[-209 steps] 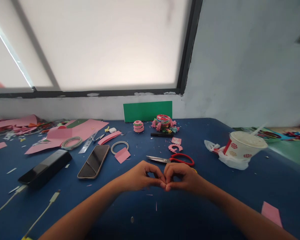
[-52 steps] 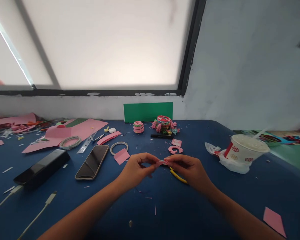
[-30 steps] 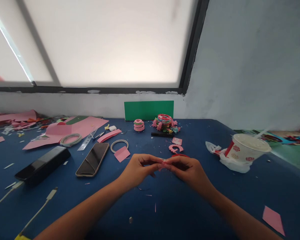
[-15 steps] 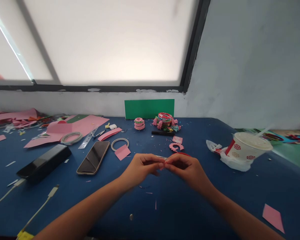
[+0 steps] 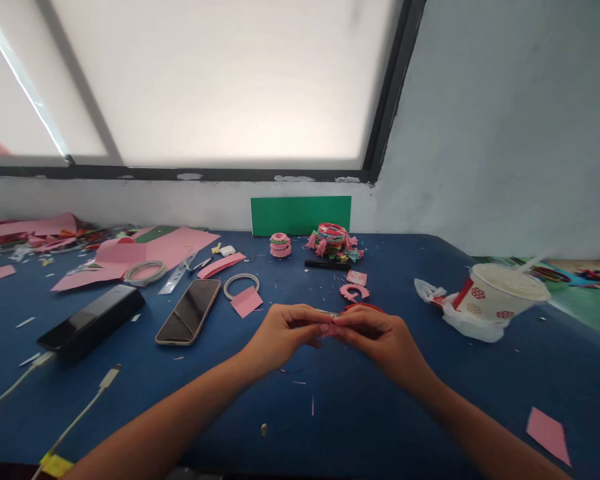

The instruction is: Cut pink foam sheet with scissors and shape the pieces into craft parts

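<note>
Over the middle of the blue table, my left hand (image 5: 289,333) and my right hand (image 5: 383,339) meet fingertip to fingertip. Both are closed in a pinch on a small piece of pink paper (image 5: 327,331), mostly covered by the fingers. Behind the knuckles shows a curved red thing (image 5: 373,307), partly hidden; a thin metallic edge appears near the fingertips, and I cannot tell whether the two belong together. Just beyond lie a scalloped pink paper ring (image 5: 354,293) with a gap in it and a small pink paper square (image 5: 357,277).
Left of my hands lie a phone (image 5: 189,312), a black box-shaped device (image 5: 93,319), tape rolls (image 5: 146,273) and pink sheets (image 5: 130,257). Paper-ring stacks (image 5: 281,245) stand at the back near a black pen (image 5: 327,265). A lidded cup (image 5: 503,297) is at right.
The whole view has shifted slightly. My hands keep the same pinch on the pink paper, with only a tiny shift of the fingers.
</note>
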`<state>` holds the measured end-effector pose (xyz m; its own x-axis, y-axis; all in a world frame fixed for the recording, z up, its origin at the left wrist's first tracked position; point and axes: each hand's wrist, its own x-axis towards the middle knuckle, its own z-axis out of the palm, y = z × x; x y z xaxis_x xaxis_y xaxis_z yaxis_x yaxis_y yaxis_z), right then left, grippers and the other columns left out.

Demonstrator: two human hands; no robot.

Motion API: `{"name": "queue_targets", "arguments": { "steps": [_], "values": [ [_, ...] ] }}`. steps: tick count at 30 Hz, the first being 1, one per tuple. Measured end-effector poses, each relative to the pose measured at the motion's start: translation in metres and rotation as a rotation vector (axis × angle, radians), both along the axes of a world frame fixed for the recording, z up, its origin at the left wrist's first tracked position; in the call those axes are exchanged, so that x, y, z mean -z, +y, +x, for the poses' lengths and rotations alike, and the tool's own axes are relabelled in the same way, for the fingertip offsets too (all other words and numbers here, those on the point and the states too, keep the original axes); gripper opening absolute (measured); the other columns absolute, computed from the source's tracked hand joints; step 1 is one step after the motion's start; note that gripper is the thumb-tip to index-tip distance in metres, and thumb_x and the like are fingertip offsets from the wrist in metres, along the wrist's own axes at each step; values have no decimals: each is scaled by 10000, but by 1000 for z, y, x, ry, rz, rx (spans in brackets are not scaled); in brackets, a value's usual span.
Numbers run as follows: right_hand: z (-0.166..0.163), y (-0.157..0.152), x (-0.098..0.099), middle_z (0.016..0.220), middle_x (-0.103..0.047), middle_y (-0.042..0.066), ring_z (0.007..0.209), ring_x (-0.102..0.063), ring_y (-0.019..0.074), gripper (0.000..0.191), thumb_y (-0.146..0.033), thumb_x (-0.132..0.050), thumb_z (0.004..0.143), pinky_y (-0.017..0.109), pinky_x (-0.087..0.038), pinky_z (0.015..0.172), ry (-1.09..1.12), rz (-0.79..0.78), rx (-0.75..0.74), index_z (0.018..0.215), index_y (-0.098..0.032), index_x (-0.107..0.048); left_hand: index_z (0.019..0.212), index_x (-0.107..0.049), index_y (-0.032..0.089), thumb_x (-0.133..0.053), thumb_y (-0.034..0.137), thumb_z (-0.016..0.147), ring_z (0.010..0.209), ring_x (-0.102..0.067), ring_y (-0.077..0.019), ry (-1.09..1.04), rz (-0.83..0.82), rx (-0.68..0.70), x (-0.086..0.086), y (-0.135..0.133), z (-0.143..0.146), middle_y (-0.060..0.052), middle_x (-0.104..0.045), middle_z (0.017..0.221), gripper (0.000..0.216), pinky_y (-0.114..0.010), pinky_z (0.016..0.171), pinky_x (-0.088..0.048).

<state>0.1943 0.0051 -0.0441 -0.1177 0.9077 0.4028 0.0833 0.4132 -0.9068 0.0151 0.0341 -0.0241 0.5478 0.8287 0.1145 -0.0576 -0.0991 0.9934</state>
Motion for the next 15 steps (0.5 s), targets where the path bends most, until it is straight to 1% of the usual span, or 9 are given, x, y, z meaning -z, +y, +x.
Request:
{"name": "queue_targets", "arguments": {
  "steps": [3, 5, 6, 8, 10, 11, 13, 14, 15],
  "values": [
    [0, 0, 0, 788, -667, 12, 707, -650, 136, 87, -246, -703, 703, 218, -551, 635, 20, 9, -19, 787, -223, -699, 823, -716, 155, -669, 218, 724, 723, -612, -139, 3, 86, -10, 0, -1, 0, -38, -651, 808, 127, -236, 621, -528],
    [-1, -2, -1, 792, -682, 12, 717, -657, 139, 75, -220, -688, 724, 216, -558, 636, -11, 75, -6, 798, -222, -690, 826, -710, 152, -642, 198, 754, 693, -608, -123, 18, 231, -47, 1, -3, 0, -42, -644, 816, 109, -219, 598, -522],
    [-1, -4, -3, 792, -687, 13, 717, -659, 140, 79, -204, -681, 732, 212, -560, 624, -46, 135, 9, 808, -222, -686, 831, -705, 152, -621, 182, 774, 688, -607, -116, 27, 348, -73, 1, -5, -1, -46, -643, 824, 106, -210, 594, -517],
    [-1, -7, -5, 780, -692, 13, 702, -660, 139, 106, -164, -678, 735, 203, -561, 601, -143, 315, 64, 826, -219, -678, 858, -691, 153, -586, 135, 802, 722, -613, -115, 44, 650, -112, 2, -8, -3, -56, -646, 849, 121, -207, 631, -513],
    [0, -12, -8, 787, -696, 16, 689, -661, 132, 145, -124, -670, 739, 203, -564, 620, -247, 533, 116, 853, -215, -672, 902, -669, 157, -568, 92, 808, 785, -618, -127, 39, 967, -107, 3, -11, -6, -64, -655, 869, 153, -227, 702, -512],
    [0, -14, -10, 807, -699, 21, 693, -664, 128, 163, -107, -659, 749, 205, -565, 641, -294, 633, 126, 875, -210, -668, 924, -655, 158, -560, 83, 811, 806, -618, -135, 29, 1098, -89, 3, -12, -7, -68, -660, 876, 166, -240, 730, -512],
    [2, -17, -12, 854, -704, 38, 723, -670, 125, 179, -83, -629, 775, 205, -564, 689, -370, 777, 124, 914, -192, -660, 959, -631, 156, -542, 85, 824, 825, -618, -146, 5, 1274, -44, 2, -13, -9, -75, -668, 884, 176, -253, 745, -518],
    [4, -19, -13, 866, -705, 46, 738, -671, 125, 179, -75, -616, 786, 202, -563, 699, -400, 821, 115, 925, -180, -656, 963, -626, 151, -537, 85, 827, 823, -618, -147, -9, 1315, -32, 1, -14, -10, -77, -670, 879, 175, -254, 743, -521],
    [5, -20, -13, 865, -706, 52, 752, -671, 125, 172, -71, -608, 794, 200, -562, 705, -424, 856, 106, 929, -168, -652, 957, -625, 145, -549, 85, 822, 820, -619, -148, -19, 1322, -39, -1, -14, -10, -79, -670, 871, 167, -253, 742, -523]
  ]
}}
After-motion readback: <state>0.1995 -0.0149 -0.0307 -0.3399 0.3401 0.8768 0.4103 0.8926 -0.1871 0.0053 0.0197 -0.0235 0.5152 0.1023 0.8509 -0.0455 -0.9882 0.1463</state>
